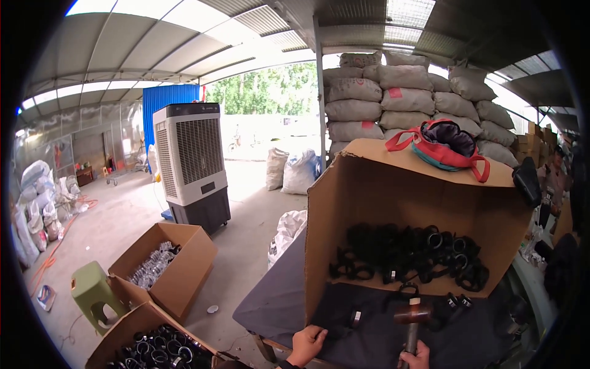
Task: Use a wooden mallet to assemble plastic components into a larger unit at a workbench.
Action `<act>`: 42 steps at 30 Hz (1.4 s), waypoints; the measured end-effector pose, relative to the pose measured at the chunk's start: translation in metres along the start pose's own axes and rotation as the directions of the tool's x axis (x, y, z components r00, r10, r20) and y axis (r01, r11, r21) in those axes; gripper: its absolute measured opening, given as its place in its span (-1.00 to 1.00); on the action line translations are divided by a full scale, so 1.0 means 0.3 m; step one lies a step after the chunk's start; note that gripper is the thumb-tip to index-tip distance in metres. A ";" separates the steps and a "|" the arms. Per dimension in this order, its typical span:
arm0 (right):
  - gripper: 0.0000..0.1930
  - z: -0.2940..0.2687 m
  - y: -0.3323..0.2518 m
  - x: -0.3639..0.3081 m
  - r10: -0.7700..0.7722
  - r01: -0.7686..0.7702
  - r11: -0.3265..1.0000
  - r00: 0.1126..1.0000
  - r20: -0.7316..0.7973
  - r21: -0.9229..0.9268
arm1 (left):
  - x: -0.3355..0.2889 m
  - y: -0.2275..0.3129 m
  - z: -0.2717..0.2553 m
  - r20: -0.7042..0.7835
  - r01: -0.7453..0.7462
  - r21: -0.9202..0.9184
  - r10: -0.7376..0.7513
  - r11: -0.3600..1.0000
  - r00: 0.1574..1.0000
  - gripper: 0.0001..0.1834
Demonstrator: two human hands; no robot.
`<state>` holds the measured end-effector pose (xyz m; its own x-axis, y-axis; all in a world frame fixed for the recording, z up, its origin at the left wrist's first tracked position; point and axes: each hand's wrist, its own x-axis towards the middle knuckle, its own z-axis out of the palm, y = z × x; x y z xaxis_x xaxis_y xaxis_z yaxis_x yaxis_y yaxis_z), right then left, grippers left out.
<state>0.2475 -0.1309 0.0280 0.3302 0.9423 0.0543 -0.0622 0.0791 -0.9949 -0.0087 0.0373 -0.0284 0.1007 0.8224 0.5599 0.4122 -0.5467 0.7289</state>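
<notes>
Sack stack [405, 98]: piled high at the far right, beyond the work area.
Cloth-covered surface [276, 301]: dark, spread across the near right, beneath both hands.
Large carton [369, 184]: standing on the surface, mouth toward the near side.
Black ring heap [399, 243]: piled inside the large carton, farther off than both hands.
Mallet [412, 315]: at the near right, long handle running near to far, head lying crosswise from left to right.
Right hand [418, 355]: fingers wrapped around the mallet handle, just on the near side of the head.
Left hand [307, 345]: beside the large carton's near left corner, fingers curled inward; cannot tell if pinching anything.
Silver-banded piece [356, 318]: on the surface between both hands, to the far right of the left fingers, nearer to the left hand than to the right.
</notes>
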 end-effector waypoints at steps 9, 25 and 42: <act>-0.75 -0.064 0.125 0.039 -0.019 0.019 0.993 1.000 0.004 -0.114 | -0.001 0.045 -0.024 0.011 -0.083 -0.009 0.083 0.997 0.996 -0.86; -0.78 -0.057 0.134 0.040 -0.052 0.043 0.996 0.991 0.120 0.076 | 0.009 0.089 -0.041 0.037 -0.055 0.000 0.055 0.999 0.998 -0.86; -0.78 -0.065 0.126 0.036 -0.061 0.050 0.995 0.990 0.124 0.088 | 0.013 0.093 -0.010 0.011 -0.065 0.081 0.064 0.995 0.998 -0.84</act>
<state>0.2670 -0.1240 -0.0106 0.2137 0.9689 0.1247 -0.1277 0.1543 -0.9797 0.0004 0.0248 -0.0046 0.1371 0.7872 0.6013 0.4768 -0.5845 0.6565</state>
